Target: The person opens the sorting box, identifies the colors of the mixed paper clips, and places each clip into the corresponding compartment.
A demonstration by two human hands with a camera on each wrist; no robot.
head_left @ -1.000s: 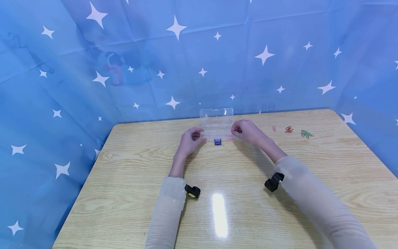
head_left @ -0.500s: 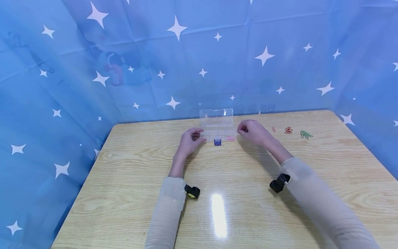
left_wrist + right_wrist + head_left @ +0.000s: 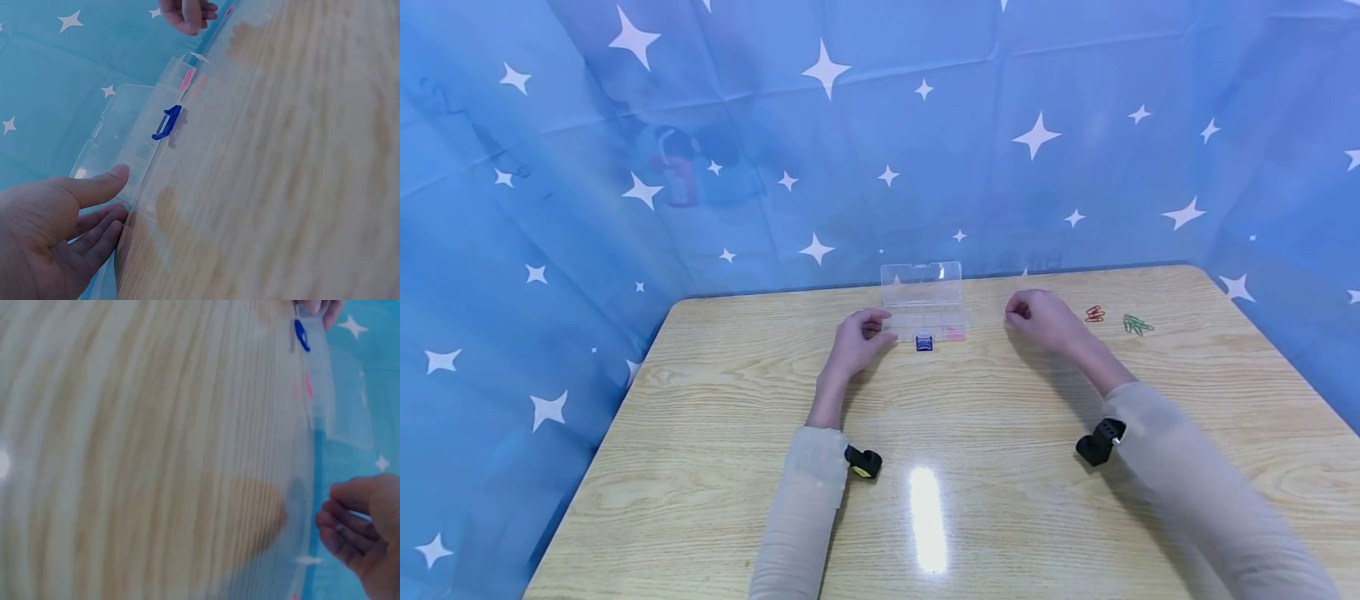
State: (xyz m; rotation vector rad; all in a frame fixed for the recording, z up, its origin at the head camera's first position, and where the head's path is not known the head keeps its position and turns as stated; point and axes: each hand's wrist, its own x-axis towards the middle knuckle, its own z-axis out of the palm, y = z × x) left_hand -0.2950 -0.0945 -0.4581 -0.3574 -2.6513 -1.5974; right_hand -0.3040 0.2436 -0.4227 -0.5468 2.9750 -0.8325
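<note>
The left hand [image 3: 856, 340], thumb and relaxed fingers apart, touches the left end of the raised-lid clear plastic box [image 3: 913, 320], far on the table [image 3: 700, 500]. To its right, the right hand [image 3: 1043, 318] holds nothing visible, thumb and fingers slightly apart, near a pink paper clip [image 3: 229, 9]. The step looks like reaching for that clip; next, a fine fingertip pinch seems called for, left of the red paper clips [image 3: 1095, 313].

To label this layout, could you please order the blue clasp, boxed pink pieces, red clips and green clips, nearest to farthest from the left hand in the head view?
1. Blue clasp: clear box's front edge, right of the left hand.
2. Pink pieces: the box's front right corner.
3. Red clips: on the table, right of the right hand.
4. Green clips: farthest right.
</note>
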